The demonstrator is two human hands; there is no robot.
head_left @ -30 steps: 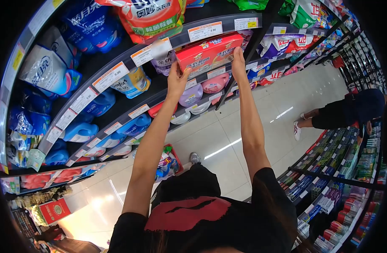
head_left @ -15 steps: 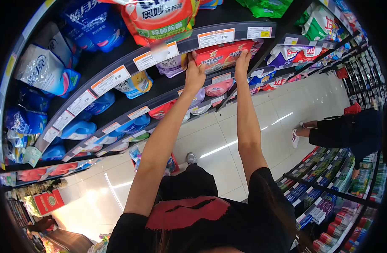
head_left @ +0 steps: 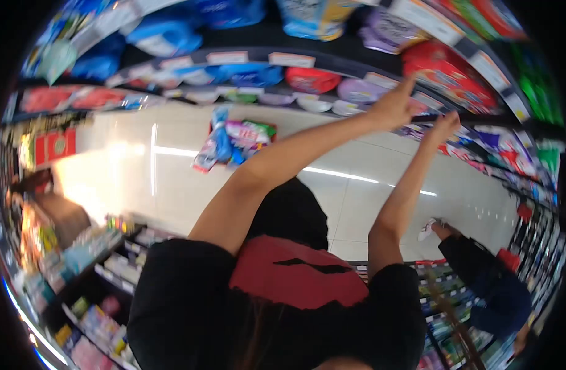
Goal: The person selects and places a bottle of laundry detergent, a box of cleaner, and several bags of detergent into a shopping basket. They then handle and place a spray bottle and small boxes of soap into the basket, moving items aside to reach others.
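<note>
A red detergent package (head_left: 449, 77) rests on the shelf at the upper right; its print is blurred. My left hand (head_left: 395, 108) is just below and left of it, holding nothing, with the index finger stretched toward its lower left corner. My right hand (head_left: 444, 127) hangs under the package, a little apart from it, its fingers loosely bent and parted with nothing in them. A purple pouch (head_left: 391, 31) stands left of the red package, and a blue-and-yellow pouch (head_left: 314, 18) is farther left.
A basket on the floor holds colourful packs and a blue bag (head_left: 221, 139). Lower shelves carry blue bottles (head_left: 166, 37) and a red container (head_left: 312, 80). Another person (head_left: 489, 283) in dark clothes stands at the right. More stocked shelves (head_left: 104, 308) are behind me.
Both hands have let go of the red package and drawn down from it; it now sits on the shelf. My view has swung left and down, bringing the floor basket into fuller sight.
</note>
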